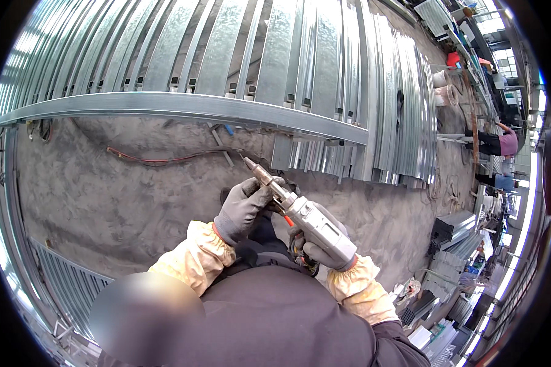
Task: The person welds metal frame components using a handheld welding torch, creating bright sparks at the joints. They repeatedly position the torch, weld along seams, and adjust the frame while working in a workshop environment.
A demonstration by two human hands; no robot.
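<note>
A silver-grey handheld welding gun [322, 226] is held at a slant in front of my body. Its narrow pointed nozzle [262, 174] faces up and to the left. My right hand [326, 252], in a grey glove, wraps round the rear of the gun, whose body hides part of the fingers. Near the base of the nozzle, the bent fingers of my gloved left hand [243, 209] close on the front of the gun. A small orange-red part [289, 221] shows under the gun. Pale yellow cuffs cover both forearms.
Ahead lies a frame of galvanized steel bars [220, 52], with a long cross rail [183, 109] nearest me. More metal profiles [401, 110] are stacked at right. A red-and-black cable [159, 161] crosses the concrete floor [134, 205]. Another person [506, 144] stands far right.
</note>
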